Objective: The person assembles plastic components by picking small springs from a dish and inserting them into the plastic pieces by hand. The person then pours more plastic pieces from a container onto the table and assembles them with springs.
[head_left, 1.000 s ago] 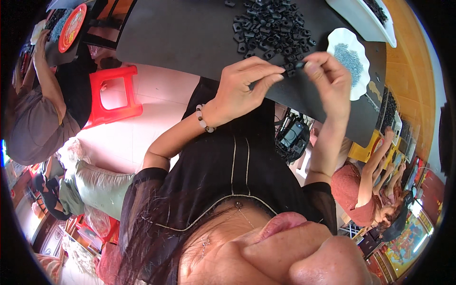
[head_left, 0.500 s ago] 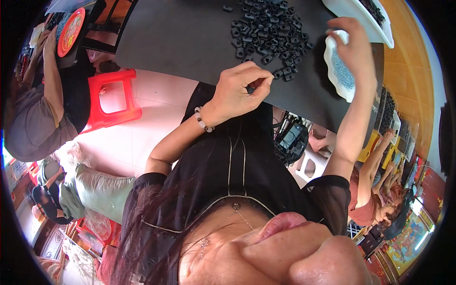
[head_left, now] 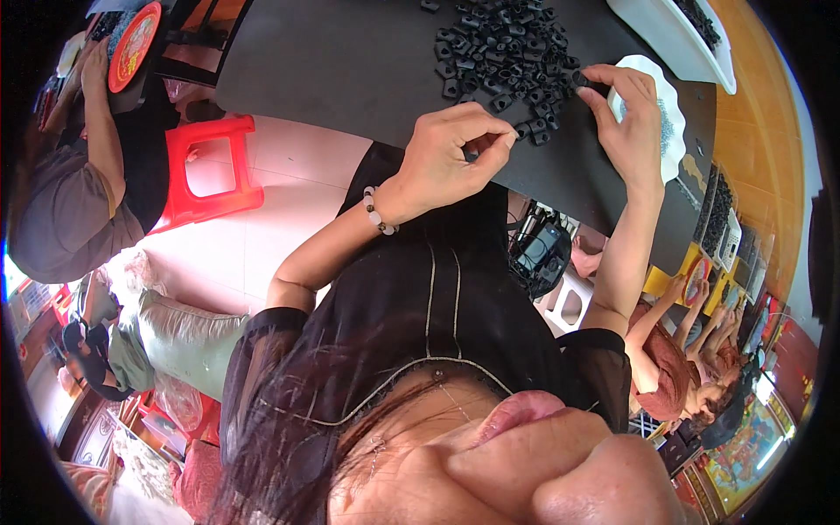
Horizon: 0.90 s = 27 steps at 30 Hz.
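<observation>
A loose heap of small black plastic parts [head_left: 499, 57], short pieces with holes in them, covers the far middle of the dark table [head_left: 332, 70]. Between the thumb and forefinger of my right hand [head_left: 632, 131] is one small black plastic part [head_left: 581, 79], at the heap's right edge. My left hand [head_left: 459, 156] is pinched closed just off the heap's near side; whatever its fingertips hold is too small to make out. Partly behind my right hand stands a white wavy-rimmed dish [head_left: 672, 162] with tiny blue-grey pieces [head_left: 669, 122] in it.
A white tray [head_left: 669, 44] of black parts stands at the far right. On the left are a red stool [head_left: 214, 171] and a person [head_left: 79, 175] beside a red plate [head_left: 136, 48]. Other people [head_left: 669, 350] sit along the right. A white stool [head_left: 569, 302] is below the table.
My right hand has come from over the dish leftward to the heap's edge, and a black part now shows in its fingers. My left hand keeps its pinch, nearly in place.
</observation>
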Motion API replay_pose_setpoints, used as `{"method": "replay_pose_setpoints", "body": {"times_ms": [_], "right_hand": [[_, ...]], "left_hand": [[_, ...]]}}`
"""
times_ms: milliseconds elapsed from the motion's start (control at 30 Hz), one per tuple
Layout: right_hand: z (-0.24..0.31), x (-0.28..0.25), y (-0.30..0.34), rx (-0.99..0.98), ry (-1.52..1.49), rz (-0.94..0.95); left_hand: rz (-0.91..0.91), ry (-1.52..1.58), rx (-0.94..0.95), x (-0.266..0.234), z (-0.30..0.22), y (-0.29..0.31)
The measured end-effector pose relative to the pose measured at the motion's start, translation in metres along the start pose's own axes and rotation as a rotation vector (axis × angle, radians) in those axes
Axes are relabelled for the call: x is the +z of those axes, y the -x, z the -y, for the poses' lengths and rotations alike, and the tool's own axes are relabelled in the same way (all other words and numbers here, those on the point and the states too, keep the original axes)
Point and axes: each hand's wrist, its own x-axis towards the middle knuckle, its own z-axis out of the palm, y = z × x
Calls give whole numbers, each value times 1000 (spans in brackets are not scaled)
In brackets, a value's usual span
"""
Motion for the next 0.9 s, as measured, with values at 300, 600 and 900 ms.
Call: {"method": "replay_pose_setpoints", "body": {"times_ms": [300,600,900], "right_hand": [[44,0,19,-148,-137,-23],[46,8,33,-269,-128,12],[-92,-55,28,383,120,-111]], "left_hand": [[-32,178,-55,11,-16,-12],[53,246,-287,13,-12,-10],[64,318,-331,11,-21,-10]]}}
